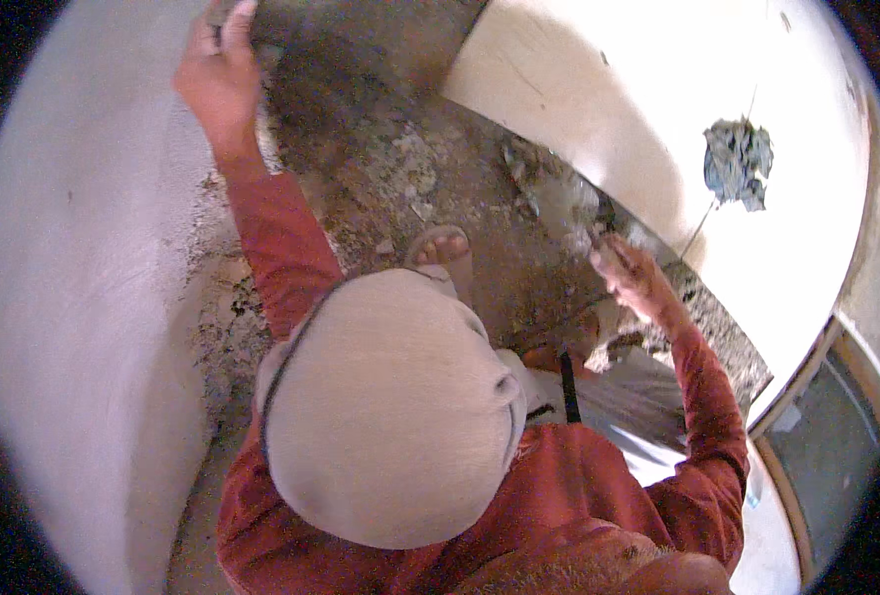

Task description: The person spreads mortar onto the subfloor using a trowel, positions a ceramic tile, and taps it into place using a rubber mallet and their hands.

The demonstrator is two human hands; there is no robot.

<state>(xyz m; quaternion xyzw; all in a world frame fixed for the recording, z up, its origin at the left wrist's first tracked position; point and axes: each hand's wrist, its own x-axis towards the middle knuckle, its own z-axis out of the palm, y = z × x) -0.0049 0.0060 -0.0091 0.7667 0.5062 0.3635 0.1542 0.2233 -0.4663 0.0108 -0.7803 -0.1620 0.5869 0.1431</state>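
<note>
My left hand (217, 69) is raised at the upper left against the pale wall (73, 278), its fingers closed round a small dark item that I cannot make out. My right hand (628, 273) is low on the right over the rough, debris-strewn floor (351, 169), fingers curled round something thin and dark, too blurred to name. A large pale cloth-covered rounded form (380, 407) fills the lower middle between my red-sleeved arms, hiding part of my body. My sandalled foot (445, 248) shows just above it.
A broad white slab or panel (599, 89) spans the upper right, with a crumpled grey-blue rag (738, 159) on it. A wood-framed dark glass pane (817, 446) stands at the lower right. Loose rubble (237, 297) lines the foot of the left wall.
</note>
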